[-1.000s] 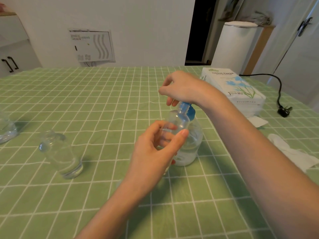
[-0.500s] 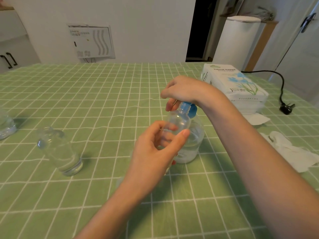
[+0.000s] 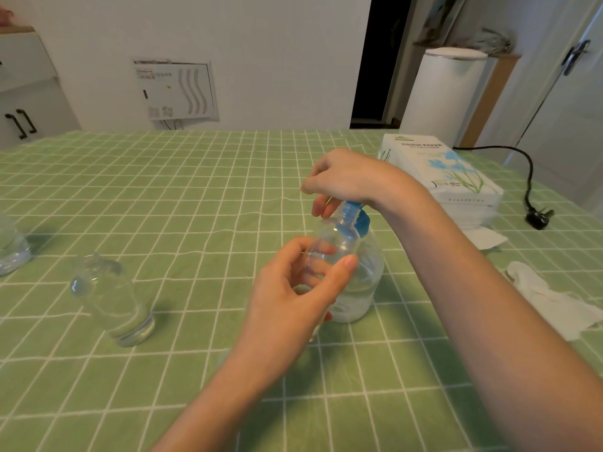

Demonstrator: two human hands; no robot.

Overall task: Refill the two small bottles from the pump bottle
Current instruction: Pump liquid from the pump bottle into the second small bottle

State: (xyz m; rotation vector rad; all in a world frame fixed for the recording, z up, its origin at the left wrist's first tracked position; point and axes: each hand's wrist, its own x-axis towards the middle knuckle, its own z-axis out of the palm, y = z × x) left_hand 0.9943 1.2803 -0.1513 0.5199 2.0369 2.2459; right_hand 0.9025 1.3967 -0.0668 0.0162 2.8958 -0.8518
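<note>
**Q:** Left of the frame?

**A:** A clear container [image 3: 9, 252] is cut off by the left edge, and I cannot read what is in it. Right of it, at lower left, the standing small bottle [image 3: 111, 301] is upright on the green checked tablecloth [image 3: 195, 190] with a little clear liquid at the bottom. No hand touches it.

**Q:** Centre?

**A:** The left hand [image 3: 293, 298] grips the held small bottle [image 3: 336, 243], thumb on the near side and fingers wrapped round its body. The mouth sits just under the nozzle. My judgement is thin clear plastic, nearly empty and very light. It should dent if squeezed and turn slippery once wet. Best hold is mid-body, firm but not crushing, with the neck left free.

**Q:** And the supply?

**A:** The pump bottle [image 3: 362, 288] stands just behind the held one. I cannot tell whether they touch. It is partly full. The right hand [image 3: 346, 181] is above it, fingers curled down over the blue pump head [image 3: 357, 218]. I judge it heavier and stiffer, steady on its base but liable to tip under a slanted push, so press straight down.

**Q:** Right of the frame?

**A:** A tissue box [image 3: 456, 177] is at upper right, with a plug [image 3: 538, 218] beside it. A crumpled tissue [image 3: 554, 301] lies at the right edge, handy for drips.
</note>
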